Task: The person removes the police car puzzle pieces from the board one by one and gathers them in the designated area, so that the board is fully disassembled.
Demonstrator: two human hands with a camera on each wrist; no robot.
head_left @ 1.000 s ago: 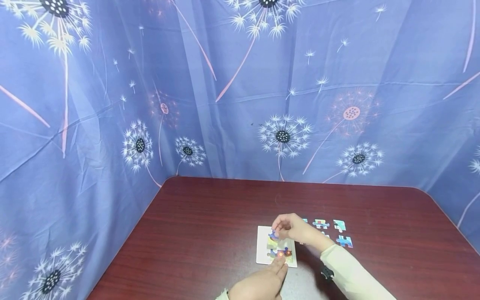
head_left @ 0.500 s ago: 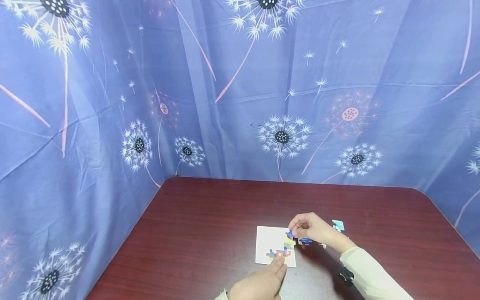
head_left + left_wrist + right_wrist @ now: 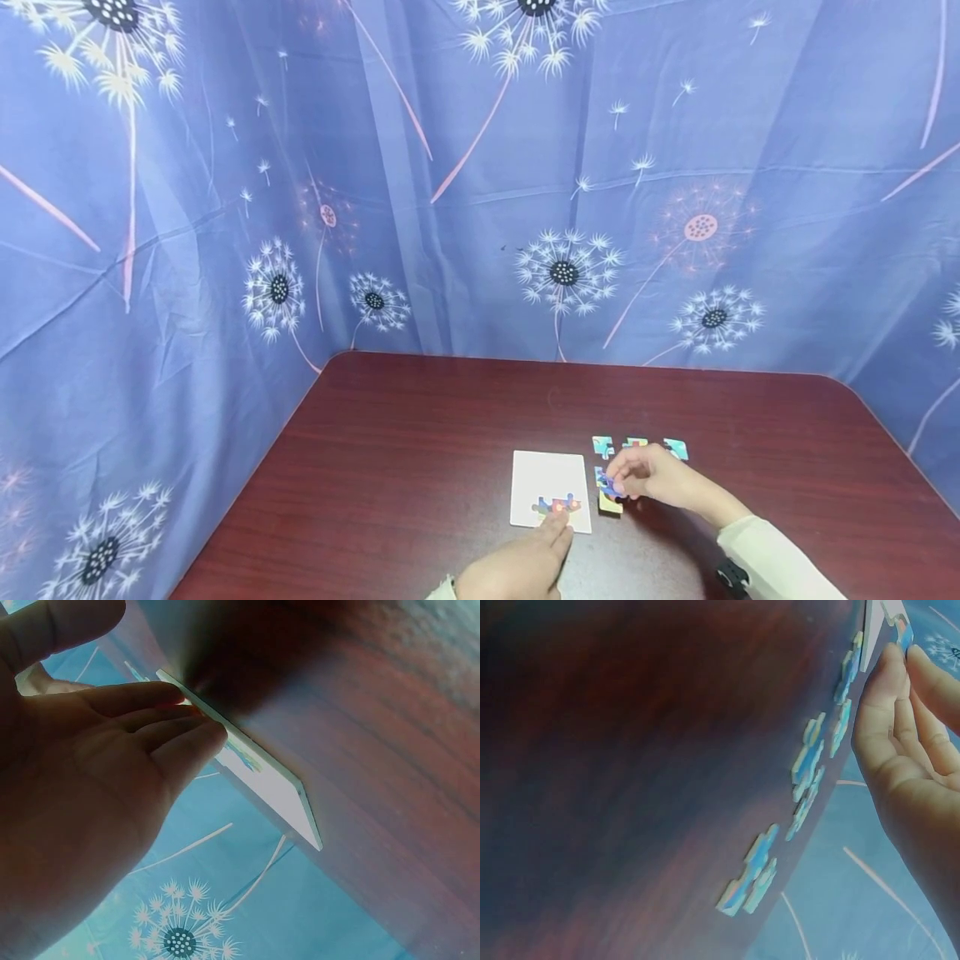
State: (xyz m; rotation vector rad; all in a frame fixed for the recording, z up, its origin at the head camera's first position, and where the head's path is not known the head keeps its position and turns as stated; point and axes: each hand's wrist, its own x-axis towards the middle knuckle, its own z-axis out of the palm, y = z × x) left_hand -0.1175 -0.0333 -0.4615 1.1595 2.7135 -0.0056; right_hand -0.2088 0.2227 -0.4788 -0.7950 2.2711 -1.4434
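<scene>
My right hand (image 3: pixel 660 479) pinches a blue and yellow jigsaw puzzle piece (image 3: pixel 611 505) between thumb and fingers, just right of the white puzzle board (image 3: pixel 543 475). In the right wrist view the same piece shows at the tips of the thumb and index finger. My left hand (image 3: pixel 513 562) lies with straight fingers over the board's near edge. Its fingertips rest at a short row of joined puzzle pieces (image 3: pixel 556 506) on the board and partly cover them. From the left wrist view the fingers (image 3: pixel 187 746) reach onto the board's surface.
Loose puzzle pieces lie right of the board, among them a light blue one (image 3: pixel 602 447) and another at the right (image 3: pixel 676 449); my right hand hides some. They lie in two rows in the right wrist view. Behind the dark red wooden table (image 3: pixel 420 433) hangs a blue dandelion-print curtain (image 3: pixel 450 275).
My right hand has carried the pinched puzzle piece rightward, from above the board to beside the loose pieces. My left hand has stayed at the board's near edge.
</scene>
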